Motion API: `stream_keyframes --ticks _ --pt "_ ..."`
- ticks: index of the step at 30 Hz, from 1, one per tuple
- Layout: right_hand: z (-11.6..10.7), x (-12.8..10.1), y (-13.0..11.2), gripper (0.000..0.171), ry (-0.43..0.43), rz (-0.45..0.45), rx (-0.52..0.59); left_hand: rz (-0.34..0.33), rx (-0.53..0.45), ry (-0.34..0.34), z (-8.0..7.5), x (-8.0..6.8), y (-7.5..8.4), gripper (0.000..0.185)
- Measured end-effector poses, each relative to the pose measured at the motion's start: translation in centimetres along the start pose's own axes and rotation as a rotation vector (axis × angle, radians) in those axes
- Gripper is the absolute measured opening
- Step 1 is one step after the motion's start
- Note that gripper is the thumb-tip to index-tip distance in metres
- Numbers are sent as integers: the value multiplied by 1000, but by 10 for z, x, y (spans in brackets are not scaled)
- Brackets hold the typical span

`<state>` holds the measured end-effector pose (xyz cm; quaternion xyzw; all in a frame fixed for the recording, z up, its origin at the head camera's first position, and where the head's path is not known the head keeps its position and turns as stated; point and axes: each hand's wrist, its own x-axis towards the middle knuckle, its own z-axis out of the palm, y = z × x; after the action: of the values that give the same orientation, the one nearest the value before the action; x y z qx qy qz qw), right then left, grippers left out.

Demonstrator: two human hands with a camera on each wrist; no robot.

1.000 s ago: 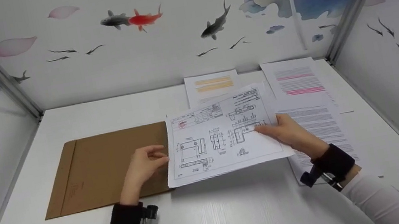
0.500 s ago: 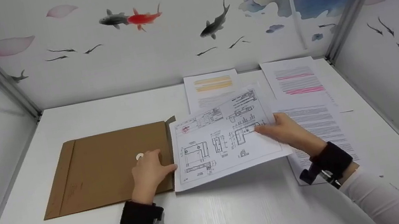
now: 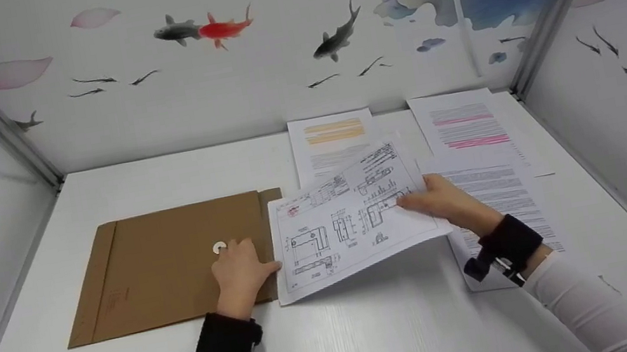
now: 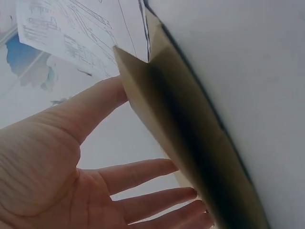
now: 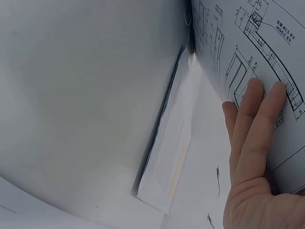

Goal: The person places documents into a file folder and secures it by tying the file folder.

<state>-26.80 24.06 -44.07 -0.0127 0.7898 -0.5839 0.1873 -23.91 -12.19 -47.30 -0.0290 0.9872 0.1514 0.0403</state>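
While right hand holds it, drawing sheet (black linework), seemingly tilted, envelope alongside.

An envelope lies on the counter at left, the left hand resting on its right end. Just right of it, the right hand holds a drawing sheet, its left edge at the envelope's mouth. Behind and to the right lie more printed pages.
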Motion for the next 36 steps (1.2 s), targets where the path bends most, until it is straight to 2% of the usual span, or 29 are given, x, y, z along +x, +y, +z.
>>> stream_keyframes --ticks 10,19,30,36 --pt "1 8 2 41 -2 36 15 -11 21 51 3 2 1 50" --pt "7 12 11 40 -2 28 87 -21 36 49 -2 1 2 45" --pt "10 10 20 42 51 53 57 4 -24 70 -4 0 2 28" --pt "11 10 22 41 45 52 63 26 -66 67 -7 -3 3 18"
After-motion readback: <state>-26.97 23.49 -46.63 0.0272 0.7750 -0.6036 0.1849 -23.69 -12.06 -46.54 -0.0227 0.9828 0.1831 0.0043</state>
